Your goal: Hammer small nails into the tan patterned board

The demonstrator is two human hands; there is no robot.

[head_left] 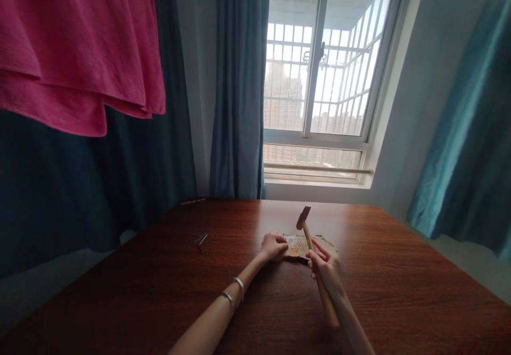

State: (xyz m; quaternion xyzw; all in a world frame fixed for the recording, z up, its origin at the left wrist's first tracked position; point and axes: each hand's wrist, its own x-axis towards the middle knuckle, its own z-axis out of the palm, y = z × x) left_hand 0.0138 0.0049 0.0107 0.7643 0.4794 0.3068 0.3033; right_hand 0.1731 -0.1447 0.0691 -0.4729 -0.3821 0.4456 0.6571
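A small hammer (304,217) with a wooden handle is raised above the table, and my right hand (326,267) is closed round the handle partway up. The dark metal head is tilted over a flat, pale board (298,247) with a speckled surface lying on the brown wooden table (159,286). My left hand (273,245) rests on the board's left edge with its fingers curled against it. Two bracelets sit on my left wrist. Whether a nail stands under the hammer is too small to tell.
Several loose nails (203,239) lie on the table left of the board. Blue curtains (239,89) flank a barred window (319,78) behind the table. A pink cloth (75,46) hangs at the upper left. Another teal curtain (471,142) hangs at the right.
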